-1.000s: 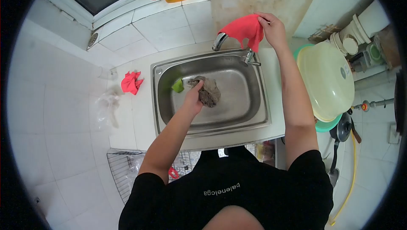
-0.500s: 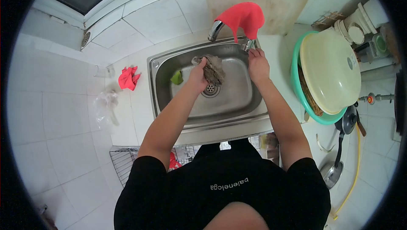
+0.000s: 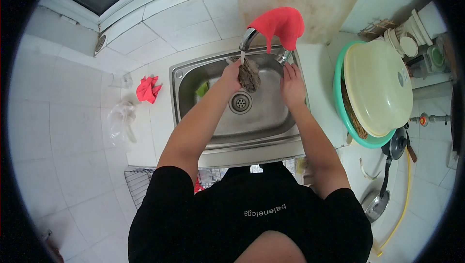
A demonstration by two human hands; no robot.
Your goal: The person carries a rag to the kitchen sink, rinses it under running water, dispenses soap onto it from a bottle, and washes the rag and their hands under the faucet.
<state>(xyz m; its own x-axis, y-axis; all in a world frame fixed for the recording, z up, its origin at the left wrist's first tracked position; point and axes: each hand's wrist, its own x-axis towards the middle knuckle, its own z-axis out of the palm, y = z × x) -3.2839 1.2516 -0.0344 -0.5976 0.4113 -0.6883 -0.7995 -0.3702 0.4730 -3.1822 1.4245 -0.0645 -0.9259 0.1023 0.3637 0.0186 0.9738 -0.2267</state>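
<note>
Clock: I read it from the middle of the sink (image 3: 223,130), with 12 away from my body.
Left hand: I have it at 12, closed around a grey-brown wad (image 3: 250,75) under the spout; I cannot tell what the wad is made of.
Water: a thin stream (image 3: 242,58) falls from the tap (image 3: 247,40) beside my left hand (image 3: 232,75).
Right hand: I see my right hand (image 3: 292,84) at 2, fingertips by the tap's foot; I cannot tell whether they grip it.
Tap cover: a red cloth (image 3: 279,25) hangs over the tap's neck.
Sink: a drain (image 3: 240,103) near the middle, a green piece (image 3: 202,89) at 10.
Left counter: a crumpled red rag (image 3: 147,90) at 9, near a clear plastic bag (image 3: 121,117).
Right counter: a cream basin (image 3: 380,88) tilted over a green basin (image 3: 337,86) at 3.
</note>
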